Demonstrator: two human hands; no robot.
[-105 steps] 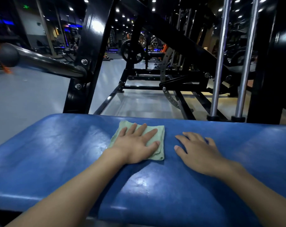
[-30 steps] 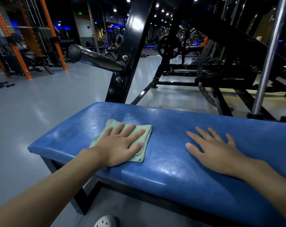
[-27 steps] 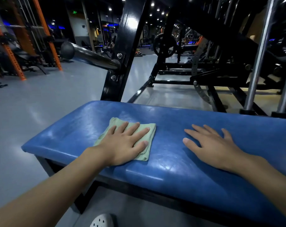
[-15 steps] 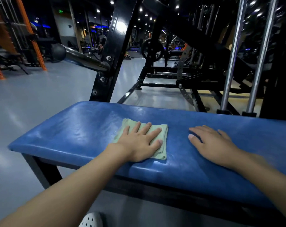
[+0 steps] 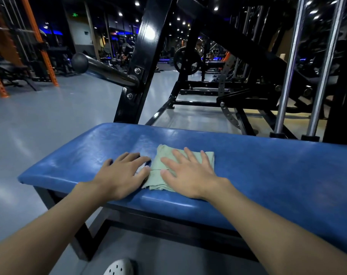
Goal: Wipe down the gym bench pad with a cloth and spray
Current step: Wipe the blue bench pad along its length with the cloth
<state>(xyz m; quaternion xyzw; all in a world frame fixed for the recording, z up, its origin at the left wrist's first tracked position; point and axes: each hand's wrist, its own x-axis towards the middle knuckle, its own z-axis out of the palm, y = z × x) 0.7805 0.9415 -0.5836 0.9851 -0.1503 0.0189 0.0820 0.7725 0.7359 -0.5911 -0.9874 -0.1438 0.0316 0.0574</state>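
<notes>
The blue gym bench pad (image 5: 268,165) runs across the view in front of me, its surface shiny. A folded pale green cloth (image 5: 158,175) lies on the pad near its left end. My right hand (image 5: 188,171) presses flat on the cloth, fingers spread and covering most of it. My left hand (image 5: 123,173) rests palm down on the bare pad just left of the cloth, its fingertips touching the cloth's edge. No spray bottle is in view.
A black steel upright (image 5: 137,76) with a round-ended bar (image 5: 101,70) stands behind the pad's left part. Two chrome guide rods (image 5: 287,76) and a dark machine frame rise at back right. Grey floor lies to the left, and a white shoe (image 5: 119,267) shows below.
The cloth has passed from my left hand to my right. My left hand slid off to the bare pad on the left, and my right hand moved left onto the cloth.
</notes>
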